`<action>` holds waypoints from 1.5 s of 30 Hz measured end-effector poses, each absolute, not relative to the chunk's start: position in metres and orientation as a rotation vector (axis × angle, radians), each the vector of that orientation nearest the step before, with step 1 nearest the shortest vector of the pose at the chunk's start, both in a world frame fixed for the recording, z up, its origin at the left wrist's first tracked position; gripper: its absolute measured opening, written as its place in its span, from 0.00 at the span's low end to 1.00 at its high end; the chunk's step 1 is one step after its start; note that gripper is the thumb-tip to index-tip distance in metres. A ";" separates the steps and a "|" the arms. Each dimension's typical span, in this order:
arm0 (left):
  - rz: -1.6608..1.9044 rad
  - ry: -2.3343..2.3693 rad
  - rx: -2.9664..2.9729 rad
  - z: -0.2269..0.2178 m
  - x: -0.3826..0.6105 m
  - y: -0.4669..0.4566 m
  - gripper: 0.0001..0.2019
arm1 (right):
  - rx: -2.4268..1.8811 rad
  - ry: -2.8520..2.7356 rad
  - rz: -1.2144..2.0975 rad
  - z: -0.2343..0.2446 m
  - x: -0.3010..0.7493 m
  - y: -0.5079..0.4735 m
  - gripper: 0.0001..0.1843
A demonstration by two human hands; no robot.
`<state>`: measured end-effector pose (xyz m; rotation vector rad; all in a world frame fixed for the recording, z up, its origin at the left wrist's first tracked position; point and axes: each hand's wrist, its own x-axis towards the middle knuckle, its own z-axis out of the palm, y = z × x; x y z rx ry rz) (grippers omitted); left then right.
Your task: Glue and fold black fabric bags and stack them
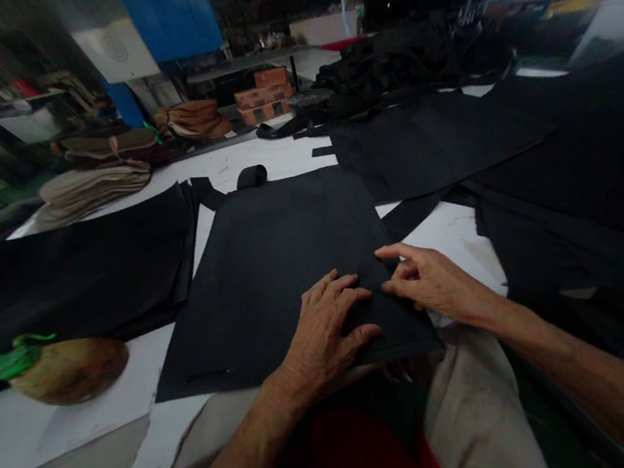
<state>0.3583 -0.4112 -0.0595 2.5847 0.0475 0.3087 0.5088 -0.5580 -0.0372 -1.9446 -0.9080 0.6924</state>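
Observation:
A flat black fabric piece [282, 270] lies on the white table [79, 402] in front of me. My left hand [326, 329] rests flat on its near right part, fingers spread and pressing down. My right hand [430, 283] sits at the piece's right edge, index finger stretched forward, thumb and other fingers pinching the edge of the fabric. A small black loop [252, 176] sticks out at the piece's far edge.
More black fabric sheets [433, 141] cover the table to the right and left [60, 272]. A brown rounded object with a green tie [65, 368] lies at the left. Stacks of tan pieces [94, 188] and orange boxes [263, 94] stand at the back.

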 end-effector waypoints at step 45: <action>0.742 0.080 2.906 -0.082 0.269 -0.439 0.18 | -2.022 -1.810 -0.185 -0.066 0.471 -0.611 0.17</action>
